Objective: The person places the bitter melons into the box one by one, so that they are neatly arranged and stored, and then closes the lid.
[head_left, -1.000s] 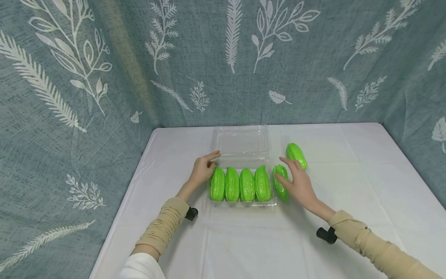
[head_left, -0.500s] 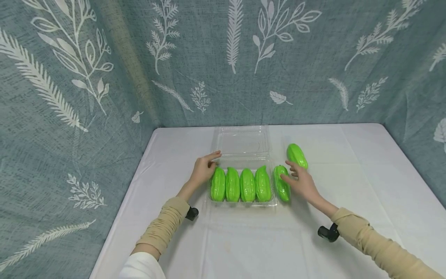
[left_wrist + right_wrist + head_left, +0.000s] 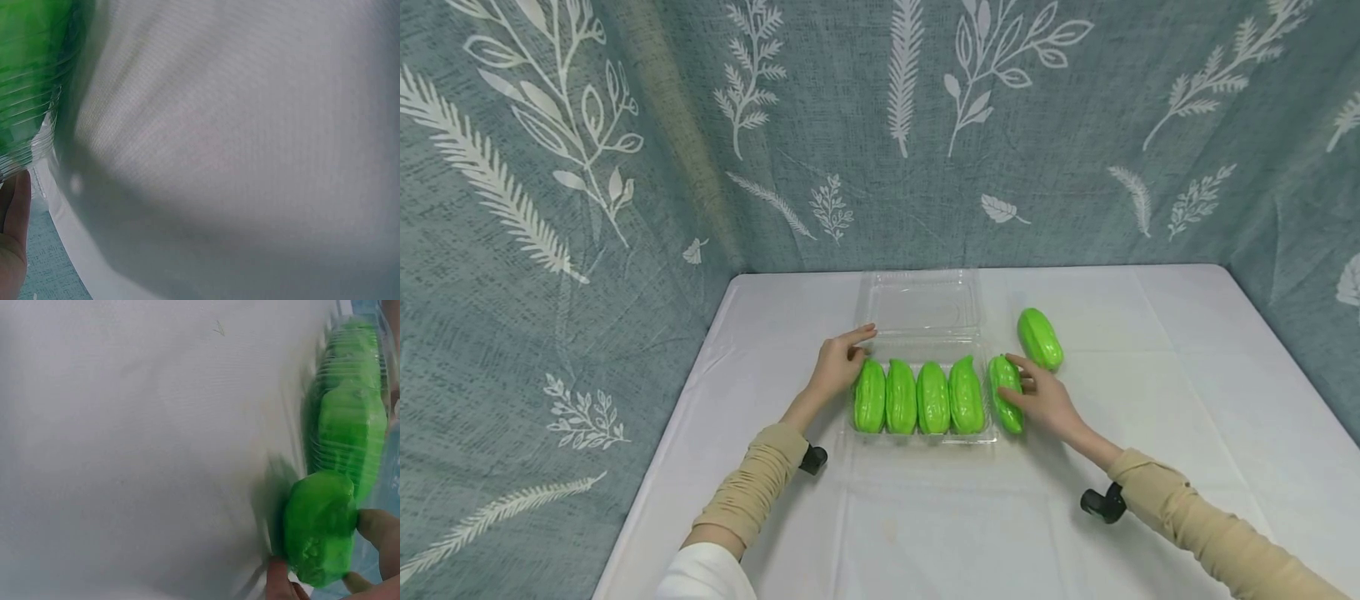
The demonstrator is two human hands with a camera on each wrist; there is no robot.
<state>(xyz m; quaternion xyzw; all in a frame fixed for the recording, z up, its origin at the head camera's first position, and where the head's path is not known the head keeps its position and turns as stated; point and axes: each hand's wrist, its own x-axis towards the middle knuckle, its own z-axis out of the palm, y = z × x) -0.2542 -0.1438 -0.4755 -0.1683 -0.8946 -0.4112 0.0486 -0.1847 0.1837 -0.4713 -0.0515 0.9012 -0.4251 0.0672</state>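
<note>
In the head view a clear hinged plastic container lies with its lid folded back. Several glossy green, ridged cucumber-shaped vegetables stand side by side inside. My left hand rests at the container's back left corner, index finger straight along the hinge; the left wrist view shows a finger against the ridged side. Just right of the container lies another green cucumber-shaped vegetable. My right hand holds this one, with thumb and fingers on opposite sides of it in the right wrist view.
One more green vegetable lies behind the right hand. A white cloth covers the table, and a blue-grey leaf-patterned curtain hangs around its back and sides. Black wrist cameras hang beneath both sleeves.
My right hand drew slightly back from the vegetable beside the container, then came forward and closed around it. The left hand and the container have stayed put.
</note>
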